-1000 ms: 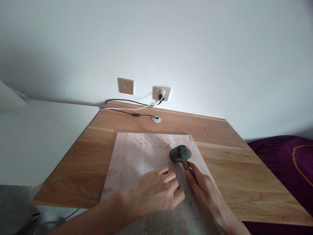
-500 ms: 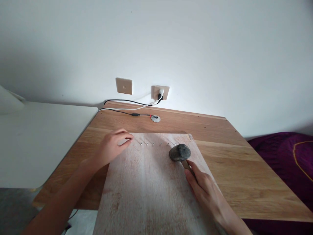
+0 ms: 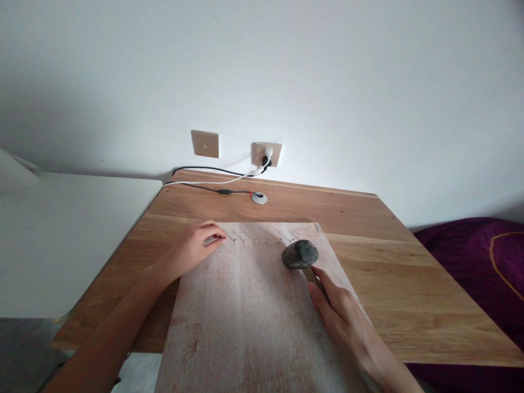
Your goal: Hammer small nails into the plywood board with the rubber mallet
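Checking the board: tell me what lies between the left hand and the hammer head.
Head view: a row of small nails stuck in the board.

No legible text, label or number on anything here.

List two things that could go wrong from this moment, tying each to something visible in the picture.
1. The fingers of the left hand sit at the left end of the row of nails. A blow from the hammer, gripped by the right hand, might land on them if it strays.
2. The board juts past the near edge of the table, so a hard strike could make it bounce or shift.
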`<state>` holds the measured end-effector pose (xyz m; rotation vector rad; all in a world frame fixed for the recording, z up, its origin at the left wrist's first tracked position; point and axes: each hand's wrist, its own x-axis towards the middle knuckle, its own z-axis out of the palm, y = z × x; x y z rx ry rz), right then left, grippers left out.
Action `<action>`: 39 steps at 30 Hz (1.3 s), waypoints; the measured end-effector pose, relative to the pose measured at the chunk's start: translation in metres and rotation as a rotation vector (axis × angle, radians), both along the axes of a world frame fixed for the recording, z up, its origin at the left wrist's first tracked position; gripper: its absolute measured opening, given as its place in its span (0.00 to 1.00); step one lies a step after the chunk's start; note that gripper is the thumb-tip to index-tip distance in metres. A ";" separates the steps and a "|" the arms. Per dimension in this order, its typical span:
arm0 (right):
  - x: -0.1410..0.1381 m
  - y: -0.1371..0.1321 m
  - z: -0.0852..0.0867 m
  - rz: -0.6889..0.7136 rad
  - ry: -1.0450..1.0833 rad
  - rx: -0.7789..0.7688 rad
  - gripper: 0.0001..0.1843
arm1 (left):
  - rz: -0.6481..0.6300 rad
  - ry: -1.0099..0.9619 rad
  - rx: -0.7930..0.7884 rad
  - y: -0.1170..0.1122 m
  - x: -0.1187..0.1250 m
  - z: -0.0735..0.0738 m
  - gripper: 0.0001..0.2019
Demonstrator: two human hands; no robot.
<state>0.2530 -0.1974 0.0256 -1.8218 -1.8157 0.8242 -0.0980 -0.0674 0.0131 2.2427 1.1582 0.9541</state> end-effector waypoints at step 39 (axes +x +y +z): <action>-0.120 0.067 0.034 0.421 0.026 0.169 0.12 | 0.100 -0.153 -0.173 -0.005 0.003 -0.010 0.13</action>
